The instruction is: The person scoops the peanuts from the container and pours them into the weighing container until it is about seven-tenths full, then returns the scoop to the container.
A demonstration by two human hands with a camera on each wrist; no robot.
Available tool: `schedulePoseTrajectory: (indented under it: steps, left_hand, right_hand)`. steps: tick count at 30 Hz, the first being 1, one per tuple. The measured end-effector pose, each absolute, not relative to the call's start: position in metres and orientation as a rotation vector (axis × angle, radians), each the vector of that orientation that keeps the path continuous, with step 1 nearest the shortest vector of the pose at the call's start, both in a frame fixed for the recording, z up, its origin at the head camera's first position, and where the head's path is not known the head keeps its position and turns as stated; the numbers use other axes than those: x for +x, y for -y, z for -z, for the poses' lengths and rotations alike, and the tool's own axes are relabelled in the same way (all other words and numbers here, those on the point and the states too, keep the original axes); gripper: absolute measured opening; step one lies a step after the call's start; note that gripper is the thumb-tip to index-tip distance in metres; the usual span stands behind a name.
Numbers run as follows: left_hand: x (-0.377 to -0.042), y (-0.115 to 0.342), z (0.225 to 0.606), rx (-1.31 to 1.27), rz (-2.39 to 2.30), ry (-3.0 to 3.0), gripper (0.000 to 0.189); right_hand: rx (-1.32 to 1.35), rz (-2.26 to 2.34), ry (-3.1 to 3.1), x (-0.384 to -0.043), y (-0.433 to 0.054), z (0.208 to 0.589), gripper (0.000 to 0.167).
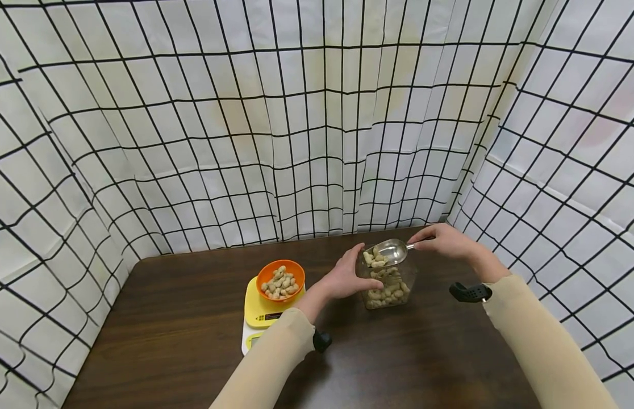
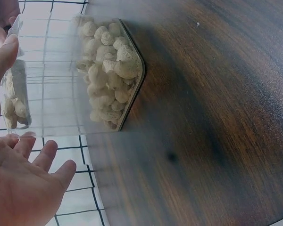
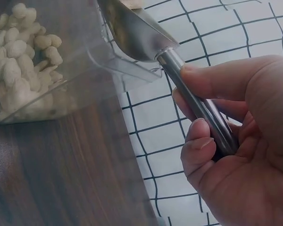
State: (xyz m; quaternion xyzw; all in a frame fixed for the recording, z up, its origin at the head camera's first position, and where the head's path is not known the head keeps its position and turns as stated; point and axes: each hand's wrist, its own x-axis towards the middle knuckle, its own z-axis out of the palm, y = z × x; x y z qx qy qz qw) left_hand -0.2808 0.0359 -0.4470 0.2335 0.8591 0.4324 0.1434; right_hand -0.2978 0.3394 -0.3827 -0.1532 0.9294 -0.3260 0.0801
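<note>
My right hand grips the handle of a metal scoop, thumb and fingers wrapped around it in the right wrist view. Several unshelled peanuts lie in the scoop's bowl, which is held at the mouth of a clear plastic container. More peanuts fill the container's lower part. My left hand holds the container near its top from the left, thumb on one side and fingers on the other.
Left of the container, an orange bowl of peanuts sits on a yellow and white kitchen scale. My left forearm partly covers the scale. The dark wooden table ends at a white curtain with a black grid pattern.
</note>
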Motion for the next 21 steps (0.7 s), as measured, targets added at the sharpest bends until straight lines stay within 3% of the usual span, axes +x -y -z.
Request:
schedulePoseTrajectory:
  steps: [21]
  left_hand:
    - [-0.280, -0.035, 0.446, 0.680, -1.242, -2.471, 0.109]
  right_hand:
    - [-0.345, 1.097, -2.643, -0.293, -0.354, 0.398, 0.032]
